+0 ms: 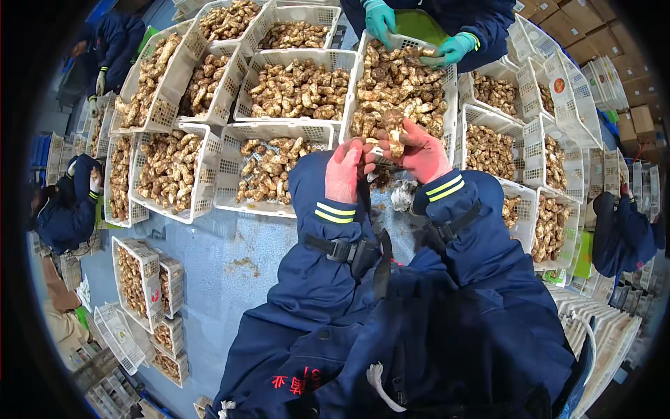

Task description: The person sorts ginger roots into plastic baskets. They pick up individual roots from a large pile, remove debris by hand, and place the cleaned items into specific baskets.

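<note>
My right hand [423, 152], in a pink glove, grips an upright mushroom [393, 131] with a pale stem and brown patches. My left hand [344, 170], also pink-gloved, is closed just to its left, fingers curled; what it holds I cannot make out. Both hands are at the near end of a white crate [347, 87] heaped with similar mushrooms. Below them, dark debris [380, 179] and a crumpled pale item [403, 195] lie on the blue surface [237, 251].
Crates of mushrooms [237, 105] surround me, others stacked at lower left [152, 279]. A co-worker's teal-gloved hands [453, 50] reach over the middle crate's far end. Other people work left [66, 216] and right [624, 234]. Cardboard boxes [586, 35] stand at upper right.
</note>
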The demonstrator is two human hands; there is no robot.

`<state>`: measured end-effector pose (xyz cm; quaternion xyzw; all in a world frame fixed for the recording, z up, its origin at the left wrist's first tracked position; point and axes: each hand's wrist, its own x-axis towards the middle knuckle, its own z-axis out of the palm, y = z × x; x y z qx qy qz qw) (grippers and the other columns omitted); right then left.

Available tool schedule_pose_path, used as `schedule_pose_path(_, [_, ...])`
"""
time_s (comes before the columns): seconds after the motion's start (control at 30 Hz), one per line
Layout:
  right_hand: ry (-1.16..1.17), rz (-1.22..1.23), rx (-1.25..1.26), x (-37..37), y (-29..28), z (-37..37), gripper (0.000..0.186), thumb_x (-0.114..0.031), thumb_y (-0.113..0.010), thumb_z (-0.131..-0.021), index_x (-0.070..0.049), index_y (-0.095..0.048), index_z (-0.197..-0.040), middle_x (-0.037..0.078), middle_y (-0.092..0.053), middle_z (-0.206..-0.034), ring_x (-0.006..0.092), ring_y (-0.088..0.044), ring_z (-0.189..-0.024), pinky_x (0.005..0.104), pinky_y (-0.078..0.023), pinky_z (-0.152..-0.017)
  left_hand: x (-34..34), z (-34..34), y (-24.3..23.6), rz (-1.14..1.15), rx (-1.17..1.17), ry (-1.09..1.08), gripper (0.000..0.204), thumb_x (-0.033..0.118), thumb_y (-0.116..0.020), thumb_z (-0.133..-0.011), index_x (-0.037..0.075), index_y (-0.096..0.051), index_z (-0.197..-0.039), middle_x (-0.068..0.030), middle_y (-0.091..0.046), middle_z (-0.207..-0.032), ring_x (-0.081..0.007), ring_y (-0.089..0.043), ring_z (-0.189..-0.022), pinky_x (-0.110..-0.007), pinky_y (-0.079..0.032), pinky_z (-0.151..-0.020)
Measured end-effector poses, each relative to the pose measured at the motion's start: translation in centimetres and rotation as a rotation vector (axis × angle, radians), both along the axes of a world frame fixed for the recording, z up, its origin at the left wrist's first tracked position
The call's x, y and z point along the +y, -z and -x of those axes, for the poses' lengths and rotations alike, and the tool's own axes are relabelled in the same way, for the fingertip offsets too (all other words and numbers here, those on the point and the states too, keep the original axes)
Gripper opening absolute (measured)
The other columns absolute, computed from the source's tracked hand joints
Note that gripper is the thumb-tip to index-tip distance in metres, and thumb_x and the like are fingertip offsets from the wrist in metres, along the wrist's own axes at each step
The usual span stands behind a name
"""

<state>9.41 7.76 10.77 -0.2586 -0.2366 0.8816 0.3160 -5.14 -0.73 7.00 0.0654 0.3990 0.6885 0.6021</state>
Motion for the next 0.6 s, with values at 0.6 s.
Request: schedule_pose_path(0.6, [-0.164,-0.122,-0.381,8.1,4.3,4.4,0.031,-0.017,-0.048,-0.086,-0.002,-0.047,-0.113,0.016,-0.056,-0.103,0.0243,-0.058,-0.087,0.0343,-0.048,-0.074,0.1,-0.7,1.5,-0.045,-0.124,0.121,0.039,0.027,-0.052,-0.086,-0.002,-0.045,-0.110,-0.0111,-0.054,-0.097,-0.0194,-0.055,-0.083,-0.030,-0.046,-0.072])
